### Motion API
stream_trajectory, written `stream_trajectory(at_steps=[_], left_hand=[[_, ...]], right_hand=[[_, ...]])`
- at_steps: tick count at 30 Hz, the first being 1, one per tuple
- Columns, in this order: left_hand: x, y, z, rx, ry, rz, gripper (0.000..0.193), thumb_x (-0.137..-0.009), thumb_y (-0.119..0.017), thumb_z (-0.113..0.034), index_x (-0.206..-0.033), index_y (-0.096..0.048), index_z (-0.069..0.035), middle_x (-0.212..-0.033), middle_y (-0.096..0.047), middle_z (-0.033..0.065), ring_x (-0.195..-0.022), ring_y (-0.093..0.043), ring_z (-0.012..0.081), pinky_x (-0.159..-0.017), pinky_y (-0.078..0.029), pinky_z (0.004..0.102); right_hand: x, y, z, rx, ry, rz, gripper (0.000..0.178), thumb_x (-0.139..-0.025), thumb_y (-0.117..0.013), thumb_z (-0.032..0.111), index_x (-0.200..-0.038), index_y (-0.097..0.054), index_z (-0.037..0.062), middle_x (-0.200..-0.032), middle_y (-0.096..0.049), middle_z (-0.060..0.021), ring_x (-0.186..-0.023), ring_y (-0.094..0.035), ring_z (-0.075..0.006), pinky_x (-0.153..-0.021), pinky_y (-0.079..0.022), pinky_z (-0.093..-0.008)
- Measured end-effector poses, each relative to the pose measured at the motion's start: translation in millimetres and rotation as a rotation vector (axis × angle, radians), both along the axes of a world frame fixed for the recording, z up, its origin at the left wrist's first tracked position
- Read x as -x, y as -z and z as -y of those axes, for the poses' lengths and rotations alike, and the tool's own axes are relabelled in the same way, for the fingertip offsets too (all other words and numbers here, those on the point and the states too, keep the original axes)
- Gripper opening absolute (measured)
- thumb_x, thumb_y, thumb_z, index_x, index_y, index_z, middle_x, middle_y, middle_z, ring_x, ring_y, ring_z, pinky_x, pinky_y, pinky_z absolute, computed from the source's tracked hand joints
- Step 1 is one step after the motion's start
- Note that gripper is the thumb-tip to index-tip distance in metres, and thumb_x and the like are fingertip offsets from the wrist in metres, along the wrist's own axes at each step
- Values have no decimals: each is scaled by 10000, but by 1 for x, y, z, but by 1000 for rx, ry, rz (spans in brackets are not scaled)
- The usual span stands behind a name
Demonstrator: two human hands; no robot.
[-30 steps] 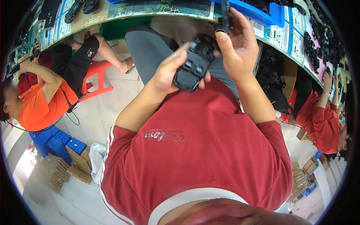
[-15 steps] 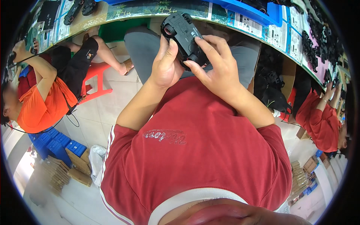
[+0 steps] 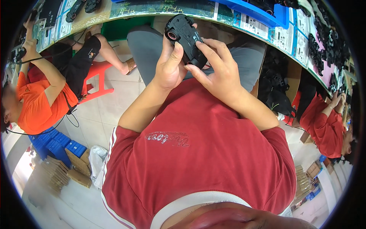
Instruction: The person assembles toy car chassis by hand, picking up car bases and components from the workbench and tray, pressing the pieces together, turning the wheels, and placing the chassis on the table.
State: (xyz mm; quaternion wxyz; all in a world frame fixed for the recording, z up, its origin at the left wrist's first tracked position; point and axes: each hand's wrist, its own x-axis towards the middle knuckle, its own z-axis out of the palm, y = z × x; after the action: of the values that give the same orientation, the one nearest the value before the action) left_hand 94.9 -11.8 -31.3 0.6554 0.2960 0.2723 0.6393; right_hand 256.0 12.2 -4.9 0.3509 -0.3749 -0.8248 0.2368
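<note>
A black toy car [image 3: 185, 33] is held above my lap at the table's near edge, its flat underside facing up. Reddish hubs show in its wheels. My left hand [image 3: 170, 68] grips it along the left side, the thumb lying on that edge and other fingers behind it. My right hand [image 3: 220, 63] pinches the near right end, with the thumb at the lower corner and the index fingertip on the underside. Parts of the car's near end are covered by the right fingers.
A long table [image 3: 148, 11] runs across the top, bearing a blue bin [image 3: 280, 19], more black toy cars [image 3: 91, 5] and a heap of black parts [image 3: 329, 42]. Co-workers sit at left [image 3: 45, 103] and right [image 3: 324, 129]. A red stool [image 3: 100, 82] and blue crates [image 3: 57, 147] stand at left.
The car has turned slightly in my hands and now stands more upright, and a left fingertip shows at its far right edge. The co-worker at left has raised an arm.
</note>
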Motion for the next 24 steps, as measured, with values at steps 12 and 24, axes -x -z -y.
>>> stream_trajectory(at_steps=[12,24], left_hand=[[5,-5,-7,96,-17,93,610,-992,-502,-96,-1534,-223,-107,-1504,-409,163,-1302,-514,292,-1051,-521,474],[13,6,-11,175,-28,206,595,-952,-437,-128,-1529,-294,-104,-1502,-459,192,-1262,-574,357,-1029,-535,509]], right_hand=[[-8,-9,-15,72,-138,-37,603,-759,-865,260,-1251,-624,8,-1225,-556,-157,-984,-629,-312,-800,-566,-379],[-7,-6,-34,25,-177,-79,444,-801,-810,160,-1197,-661,26,-1182,-595,-136,-947,-647,-293,-776,-557,-367]])
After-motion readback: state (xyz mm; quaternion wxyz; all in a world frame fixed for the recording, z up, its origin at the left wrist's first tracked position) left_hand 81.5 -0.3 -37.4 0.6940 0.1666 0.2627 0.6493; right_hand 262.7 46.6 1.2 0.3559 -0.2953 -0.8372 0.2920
